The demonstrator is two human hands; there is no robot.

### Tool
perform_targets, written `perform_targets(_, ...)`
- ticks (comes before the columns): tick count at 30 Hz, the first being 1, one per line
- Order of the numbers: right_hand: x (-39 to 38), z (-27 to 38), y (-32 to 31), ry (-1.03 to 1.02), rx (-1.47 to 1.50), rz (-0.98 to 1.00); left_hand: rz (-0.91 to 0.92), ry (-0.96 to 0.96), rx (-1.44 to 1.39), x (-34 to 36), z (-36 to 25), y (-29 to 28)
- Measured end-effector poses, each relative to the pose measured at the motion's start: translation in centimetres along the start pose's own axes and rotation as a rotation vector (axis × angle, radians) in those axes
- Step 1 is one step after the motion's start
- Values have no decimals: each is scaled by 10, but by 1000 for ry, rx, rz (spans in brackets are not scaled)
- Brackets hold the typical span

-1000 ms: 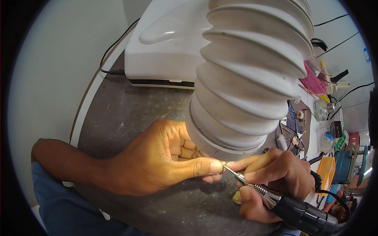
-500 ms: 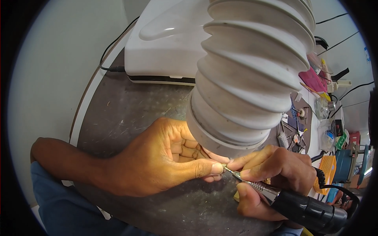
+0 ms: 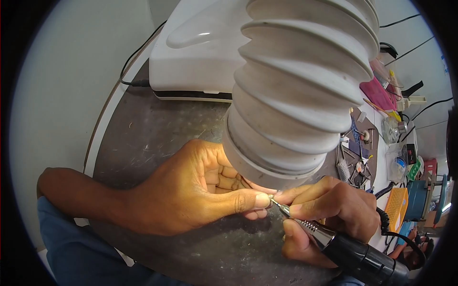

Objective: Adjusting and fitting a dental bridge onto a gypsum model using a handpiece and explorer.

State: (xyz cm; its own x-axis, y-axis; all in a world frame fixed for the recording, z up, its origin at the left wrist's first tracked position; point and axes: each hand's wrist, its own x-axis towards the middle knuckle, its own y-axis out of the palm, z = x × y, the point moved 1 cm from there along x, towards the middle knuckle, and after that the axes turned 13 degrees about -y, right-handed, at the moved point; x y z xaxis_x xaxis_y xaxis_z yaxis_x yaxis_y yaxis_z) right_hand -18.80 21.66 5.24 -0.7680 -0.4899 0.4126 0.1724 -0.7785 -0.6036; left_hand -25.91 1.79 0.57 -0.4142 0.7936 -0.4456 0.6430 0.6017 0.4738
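Note:
My right hand point(image 3: 334, 205) is closed around a rotary handpiece point(image 3: 355, 255) with a black body and a silver nose, its thumb and fingers near the tip. The thin bit point(image 3: 275, 202) points up and left to the fingertips of my left hand point(image 3: 205, 190). Between that hand's thumb and forefinger is a small pale yellowish piece point(image 3: 271, 196), mostly covered by the fingers; its kind cannot be made out. Bit and piece meet or nearly meet. The mouth of a white ribbed suction hose point(image 3: 296, 95) hangs just above both hands and hides part of the left fingers.
A white machine housing point(image 3: 200, 62) stands at the back of the dark, dusty work board point(image 3: 157, 124). To the right lie several small tools and bits point(image 3: 353, 157), a glass jar point(image 3: 393, 129) and a yellow basket point(image 3: 397, 207). A black coiled cord point(image 3: 383, 221) hangs beside my right hand.
The handpiece's rear end has swung left and down, and my right thumb and fingers have shifted slightly. My left hand keeps its pinch. In the picture the hose sits a little further left.

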Motion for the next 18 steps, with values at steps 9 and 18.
perform_targets(9,-2,-9,2,109,144,16,47,34,164,0,7,-9)
perform_targets(18,-3,-5,3,-60,-48,20,-13,-2,0,0,-1,1)
